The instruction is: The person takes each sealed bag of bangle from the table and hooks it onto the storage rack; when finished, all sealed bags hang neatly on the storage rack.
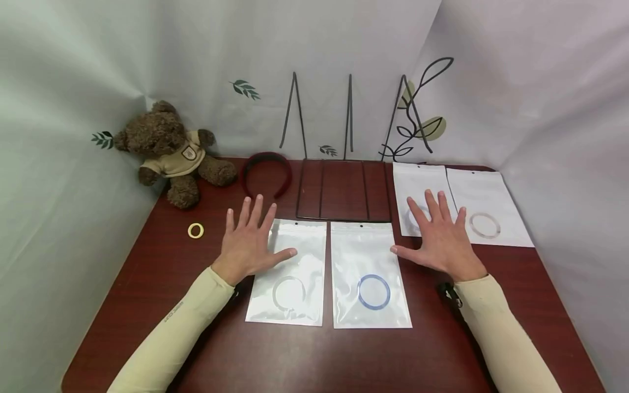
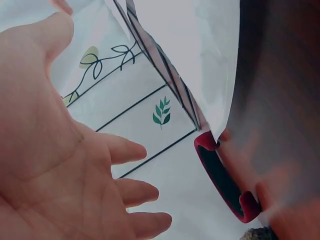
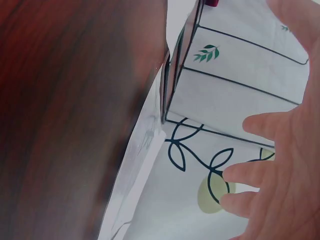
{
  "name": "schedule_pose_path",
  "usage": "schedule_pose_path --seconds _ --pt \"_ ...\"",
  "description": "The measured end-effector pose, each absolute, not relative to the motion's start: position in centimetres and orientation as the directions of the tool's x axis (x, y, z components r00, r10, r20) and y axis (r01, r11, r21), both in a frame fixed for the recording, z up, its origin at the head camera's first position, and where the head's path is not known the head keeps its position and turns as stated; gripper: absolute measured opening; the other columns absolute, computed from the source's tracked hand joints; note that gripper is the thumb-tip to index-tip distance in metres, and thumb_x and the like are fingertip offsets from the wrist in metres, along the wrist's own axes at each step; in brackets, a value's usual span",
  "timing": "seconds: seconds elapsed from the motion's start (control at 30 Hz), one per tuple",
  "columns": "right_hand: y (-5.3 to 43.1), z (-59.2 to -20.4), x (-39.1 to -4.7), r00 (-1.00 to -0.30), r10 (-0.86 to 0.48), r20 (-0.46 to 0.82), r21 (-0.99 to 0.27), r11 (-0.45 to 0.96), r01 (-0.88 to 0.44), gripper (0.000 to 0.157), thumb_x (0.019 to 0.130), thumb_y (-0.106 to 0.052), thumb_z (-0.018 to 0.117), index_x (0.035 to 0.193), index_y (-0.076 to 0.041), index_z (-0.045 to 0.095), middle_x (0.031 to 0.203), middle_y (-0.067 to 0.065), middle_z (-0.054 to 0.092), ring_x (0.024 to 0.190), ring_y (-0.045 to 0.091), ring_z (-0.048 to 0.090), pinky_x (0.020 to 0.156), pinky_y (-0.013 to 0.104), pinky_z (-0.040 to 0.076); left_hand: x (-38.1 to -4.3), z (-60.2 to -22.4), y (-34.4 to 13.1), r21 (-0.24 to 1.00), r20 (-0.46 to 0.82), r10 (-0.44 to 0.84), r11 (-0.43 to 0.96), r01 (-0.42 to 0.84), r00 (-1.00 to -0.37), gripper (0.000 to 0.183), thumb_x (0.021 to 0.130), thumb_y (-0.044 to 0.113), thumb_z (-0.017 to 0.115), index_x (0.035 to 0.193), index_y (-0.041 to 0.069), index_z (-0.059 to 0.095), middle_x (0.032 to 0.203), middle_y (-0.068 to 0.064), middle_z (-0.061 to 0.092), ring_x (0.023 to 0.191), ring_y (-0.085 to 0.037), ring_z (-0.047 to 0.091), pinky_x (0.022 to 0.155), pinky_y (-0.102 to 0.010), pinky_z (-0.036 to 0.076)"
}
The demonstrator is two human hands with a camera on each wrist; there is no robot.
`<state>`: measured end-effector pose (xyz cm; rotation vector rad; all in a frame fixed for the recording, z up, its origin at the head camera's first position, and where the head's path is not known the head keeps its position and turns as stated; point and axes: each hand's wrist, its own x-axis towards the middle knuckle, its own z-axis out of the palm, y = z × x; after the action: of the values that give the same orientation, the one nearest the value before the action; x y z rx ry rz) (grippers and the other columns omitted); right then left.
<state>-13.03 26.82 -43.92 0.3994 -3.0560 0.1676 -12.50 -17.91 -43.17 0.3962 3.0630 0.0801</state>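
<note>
My left hand [image 1: 249, 243] is spread palm down over the upper left of a white zip bag [image 1: 307, 267], which shows a clear ring [image 1: 289, 293]. Beside that bag lies a second white zip bag [image 1: 349, 305] with a blue ring [image 1: 374, 292]. The right hand [image 1: 442, 243], fingers also spread, hovers between this bag and two more zip bags [image 1: 422, 174] at the right. One of those shows a pale pinkish ring [image 1: 485, 225]; the other's bluish ring is partly covered by my fingers. Both wrist views show the palms holding nothing.
A black wire rack [image 1: 344, 218] stands behind the front bags, against the curtain. Left of it lies a dark red headband [image 1: 267, 157]. A teddy bear [image 1: 172, 147] sits in the back left corner, with a small yellow ring [image 1: 195, 231] in front of it.
</note>
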Motion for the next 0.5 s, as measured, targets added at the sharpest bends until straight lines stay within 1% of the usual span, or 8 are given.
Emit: schedule_pose_path --seconds 0.07,0.17,0.23,0.3,0.4,0.5 --pt "26.9 -44.0 -13.1 -0.961 -0.26 0.094 -0.106 0.957 -0.269 0.116 0.081 -0.083 0.067 0.168 -0.015 0.031 0.173 0.028 0.017 0.161 0.053 0.01 0.113 0.086 0.015 -12.6 -43.4 -17.9 0.067 -0.034 0.259 0.964 0.257 -0.965 0.122 0.082 0.092 0.056 0.171 0.016 0.021 0.178 -0.018 0.004 0.165 -0.042 0.003 0.127 -0.07 0.01" --pt "27.0 -44.1 -13.3 -0.951 -0.272 0.147 -0.113 0.951 -0.289 0.109 0.083 -0.074 0.072 0.165 -0.012 0.037 0.171 0.03 0.023 0.159 0.052 0.018 0.116 0.079 0.024 -12.8 -43.7 -17.7 0.1 -0.003 0.267 0.959 0.265 -0.964 0.116 0.085 0.084 0.062 0.169 0.012 0.026 0.177 -0.02 0.009 0.164 -0.043 0.01 0.127 -0.068 0.016" --pt "27.1 -44.1 -13.5 -0.941 -0.283 0.187 -0.12 0.944 -0.308 0.105 0.082 -0.068 0.076 0.162 -0.009 0.042 0.168 0.03 0.028 0.157 0.052 0.024 0.116 0.075 0.03 -13.0 -43.8 -17.5 0.128 0.029 0.276 0.952 0.277 -0.961 0.111 0.088 0.078 0.067 0.167 0.009 0.031 0.176 -0.023 0.015 0.163 -0.043 0.018 0.127 -0.066 0.021" --pt "27.2 -44.1 -13.8 -0.929 -0.293 0.228 -0.125 0.937 -0.327 0.102 0.081 -0.064 0.079 0.159 -0.007 0.046 0.166 0.031 0.033 0.154 0.052 0.03 0.113 0.073 0.036 -13.2 -43.8 -17.3 0.156 0.066 0.283 0.944 0.29 -0.957 0.105 0.09 0.071 0.071 0.165 0.006 0.037 0.173 -0.025 0.023 0.16 -0.044 0.026 0.125 -0.064 0.029" --pt "27.4 -44.0 -14.0 -0.915 -0.298 0.271 -0.137 0.929 -0.343 0.099 0.08 -0.06 0.082 0.156 -0.006 0.05 0.162 0.03 0.038 0.149 0.051 0.037 0.106 0.072 0.044 -13.7 -43.8 -17.0 0.201 0.099 0.287 0.932 0.302 -0.953 0.095 0.092 0.062 0.075 0.161 0.005 0.042 0.17 -0.025 0.031 0.154 -0.046 0.037 0.115 -0.063 0.043" --pt "27.8 -43.9 -14.4 -0.913 -0.289 0.288 -0.159 0.926 -0.343 0.095 0.081 -0.056 0.082 0.155 -0.006 0.051 0.16 0.029 0.042 0.146 0.049 0.042 0.099 0.072 0.048 -14.1 -43.7 -16.6 0.264 0.098 0.28 0.918 0.297 -0.955 0.087 0.094 0.054 0.076 0.16 0.006 0.043 0.167 -0.024 0.036 0.149 -0.044 0.043 0.104 -0.063 0.052"
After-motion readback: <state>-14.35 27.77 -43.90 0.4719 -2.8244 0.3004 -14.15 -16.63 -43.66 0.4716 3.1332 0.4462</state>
